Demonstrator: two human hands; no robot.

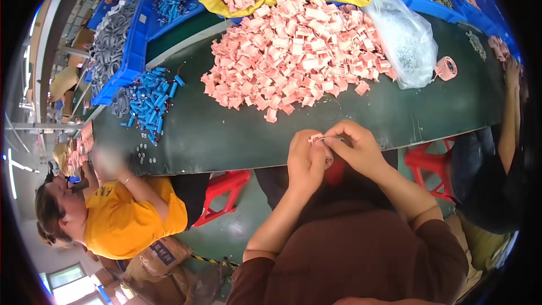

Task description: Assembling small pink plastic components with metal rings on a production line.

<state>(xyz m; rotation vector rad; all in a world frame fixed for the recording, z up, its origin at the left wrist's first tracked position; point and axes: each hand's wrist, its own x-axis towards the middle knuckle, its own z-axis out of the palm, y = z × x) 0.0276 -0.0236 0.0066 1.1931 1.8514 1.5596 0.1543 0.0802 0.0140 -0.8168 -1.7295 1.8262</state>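
Observation:
My left hand [305, 161] is closed around a small pink plastic part [315, 138] just off the table's near edge. Part of it is covered by my fingers. Beside it, my right hand [360, 149] pinches at the top of this part, thumb and forefinger together. Something thin and pale seems to be between those fingertips, too small to name. Beyond both hands spreads a large heap of similar pink plastic parts [293, 56] on the dark green table [226, 147].
A yellow-rimmed sack [217, 8] of pink parts stands behind the heap, next to a clear plastic bag [409, 51] and a pink roll [446, 68]. Blue cylinders [149, 101] lie left, near a blue bin [132, 68] of grey rings. People sit at both sides; red stools [223, 192] stand below.

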